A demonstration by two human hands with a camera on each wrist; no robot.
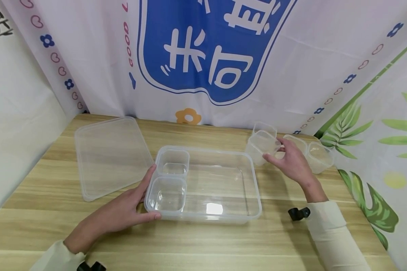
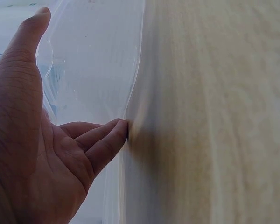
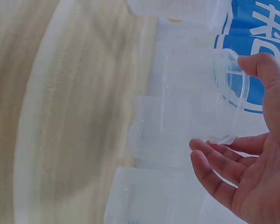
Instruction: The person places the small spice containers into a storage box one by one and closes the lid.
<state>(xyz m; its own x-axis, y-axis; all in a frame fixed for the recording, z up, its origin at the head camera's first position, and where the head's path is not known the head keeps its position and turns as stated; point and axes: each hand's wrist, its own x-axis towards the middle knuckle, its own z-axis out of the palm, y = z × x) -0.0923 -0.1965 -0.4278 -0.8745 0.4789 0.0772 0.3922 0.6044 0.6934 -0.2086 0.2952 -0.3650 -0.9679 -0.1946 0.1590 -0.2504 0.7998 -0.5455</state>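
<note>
A large clear plastic food container (image 1: 220, 184) lies in the middle of the table, with two small square clear compartments (image 1: 171, 190) at its left end. My left hand (image 1: 130, 207) rests against its left side, thumb by the front left corner and fingers on the outer wall. In the left wrist view the fingertips (image 2: 114, 133) touch that wall low down, close to the tabletop. My right hand (image 1: 293, 162) grips a small clear plastic cup (image 1: 259, 148) by its rim, behind the container's right corner. Thumb and fingers sit on opposite sides of the rim in the right wrist view.
A translucent flat lid (image 1: 112, 156) lies at the left. Another small cup (image 1: 265, 128) stands behind the gripped one, and two more, including a right-hand cup (image 1: 320, 156), stand beside my right hand. A printed curtain (image 1: 203, 101) hangs along the table's back edge.
</note>
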